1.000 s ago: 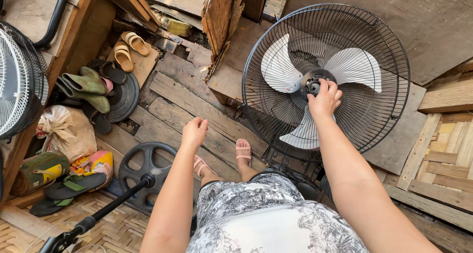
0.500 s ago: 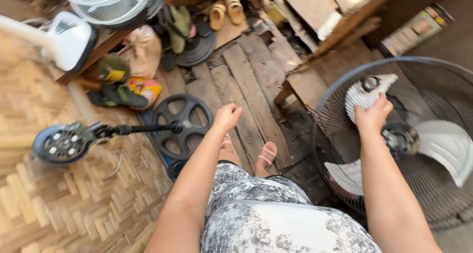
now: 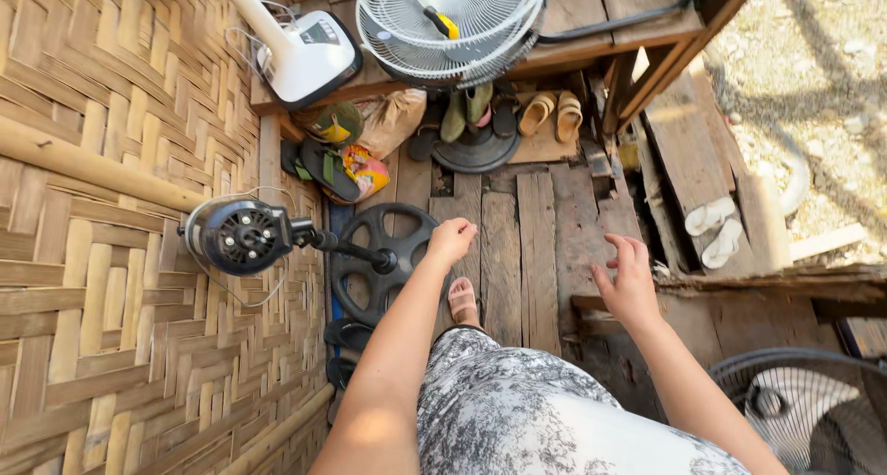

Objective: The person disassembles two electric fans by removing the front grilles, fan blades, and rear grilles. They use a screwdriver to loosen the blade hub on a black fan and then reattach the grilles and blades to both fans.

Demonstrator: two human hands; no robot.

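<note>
My left hand (image 3: 451, 239) hangs with its fingers curled and nothing in it, just right of a black round fan base (image 3: 370, 295) lying on the planks. A black pole joins that base to a fan motor head (image 3: 242, 237), which rests on the woven bamboo mat. My right hand (image 3: 628, 279) is held out with fingers apart over the wooden planks (image 3: 540, 244) and touches nothing. A black fan with a wire grille and pale blades (image 3: 804, 406) stands at the lower right, apart from my right hand. My sandalled foot (image 3: 462, 301) shows below my left hand.
A white fan grille (image 3: 448, 18) and a white fan base (image 3: 305, 54) lie on a wooden ledge at the top. Sandals (image 3: 552, 115), shoes (image 3: 467, 105) and bags (image 3: 388, 119) are piled below it. White slippers (image 3: 716, 230) lie at the right by loose boards.
My right hand has come off the black fan's blades and now hangs free. My view has swung left, putting that fan at the lower right and the motor head in the middle.
</note>
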